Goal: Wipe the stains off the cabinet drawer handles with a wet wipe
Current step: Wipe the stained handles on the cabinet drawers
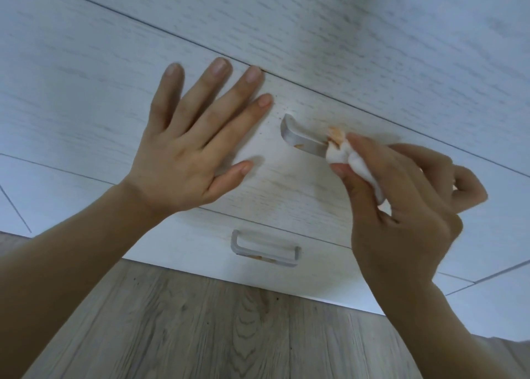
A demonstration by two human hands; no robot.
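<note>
1. the left hand lies flat on the white drawer front, fingers straight and spread, thumb out to the side, grasping nothing.
2. the right hand pinches a bunched white wipe between thumb and fingertips; the outer fingers are curled off to the right.
3. the wipe is pressed against the right part of the upper handle, covering that end; the tip of the wipe shows an orange stain.
4. the upper handle is a grey metal bar in the middle of the drawer front, just right of the left hand's fingertips; a small orange mark sits on its lower edge near the middle.
5. small dark specks dot the drawer front around the handle's left end.
6. the lower handle is on the drawer below, well apart from both hands, with orange stains along its lower bar.
7. a grey wood-grain floor runs beneath the cabinet.
</note>
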